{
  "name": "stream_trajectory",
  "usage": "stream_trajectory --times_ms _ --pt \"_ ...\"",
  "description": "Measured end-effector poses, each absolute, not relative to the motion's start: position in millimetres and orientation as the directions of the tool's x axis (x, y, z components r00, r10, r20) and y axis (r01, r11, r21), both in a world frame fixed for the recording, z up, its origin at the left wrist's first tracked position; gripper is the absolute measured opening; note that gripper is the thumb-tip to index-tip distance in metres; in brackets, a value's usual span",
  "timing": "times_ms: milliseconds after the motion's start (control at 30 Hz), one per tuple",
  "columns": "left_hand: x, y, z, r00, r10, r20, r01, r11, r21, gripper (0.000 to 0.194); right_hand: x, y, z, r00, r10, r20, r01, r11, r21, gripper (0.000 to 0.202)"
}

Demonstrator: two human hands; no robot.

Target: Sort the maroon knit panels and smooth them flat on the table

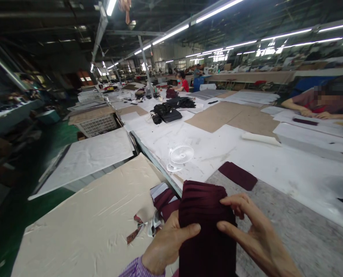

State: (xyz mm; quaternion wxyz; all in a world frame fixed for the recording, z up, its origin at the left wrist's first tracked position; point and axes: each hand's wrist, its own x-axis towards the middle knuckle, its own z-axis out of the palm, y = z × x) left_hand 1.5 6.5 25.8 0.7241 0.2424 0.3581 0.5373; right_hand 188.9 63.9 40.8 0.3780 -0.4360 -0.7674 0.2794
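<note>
A stack of dark maroon fabric pieces point(207, 246) is held up in front of me, its layered edges fanned at the top. My left hand point(171, 240) grips the stack's left side, thumb lying across the front and fingers hidden behind. At the right side, my right hand point(252, 227) has its thumb and forefinger on the cloth; its other fingers curl at the edge. One flat maroon piece point(237, 176) lies on the table just beyond. Left of the stack are more maroon pieces point(164, 200) with pale parts, beside printed scraps point(135, 231).
A white fan point(181, 154) stands on the long white table point(211, 144). Farther back sits a pile of black fabric point(168, 111). A cream-covered surface point(96, 219) is at left, with a plastic crate point(97, 126) beyond. A co-worker point(327, 100) leans over the table at right.
</note>
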Motion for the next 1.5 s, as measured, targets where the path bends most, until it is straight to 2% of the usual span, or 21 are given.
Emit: stream_trajectory --times_ms 133,300,367,600,867,967,1167,1500 --pt "-1.4 7.3 25.7 0.169 0.951 -0.26 -0.59 0.309 0.746 0.035 188.5 68.1 40.3 -0.376 0.893 0.248 0.466 0.414 -0.782 0.026" --pt "-3.9 13.1 26.1 0.054 0.953 -0.3 -0.644 0.263 0.719 0.028 186.3 62.3 30.0 -0.351 0.883 0.311 0.469 0.453 -0.758 0.021" --pt "-3.6 15.4 25.4 0.019 0.949 -0.315 -0.66 0.249 0.709 0.024 184.0 57.2 25.1 -0.35 0.891 0.288 0.467 0.433 -0.771 0.019" --pt "1.4 17.7 26.0 -0.028 0.949 -0.314 -0.692 0.208 0.691 0.026 173.4 45.2 20.0 -0.263 0.964 0.04 0.422 0.152 -0.894 0.028" --pt "9.6 17.6 27.6 -0.005 0.93 -0.368 -0.759 0.236 0.607 0.029 172.8 44.6 26.9 -0.197 0.975 -0.107 0.371 -0.027 -0.928 0.03" --pt "10.0 18.0 30.2 0.004 0.917 -0.4 -0.806 0.239 0.541 0.033 174.2 44.2 29.9 -0.192 0.978 -0.086 0.403 -0.001 -0.915 0.03" --pt "5.8 18.2 30.7 0.215 0.926 -0.309 -0.844 0.335 0.418 0.051 183.1 49.5 31.1 -0.332 0.94 -0.082 0.504 0.103 -0.857 0.032" --pt "1.4 16.9 26.1 0.237 0.938 -0.252 -0.848 0.326 0.418 0.053 190.0 51.6 32.1 -0.459 0.878 -0.133 0.489 0.124 -0.864 0.032"
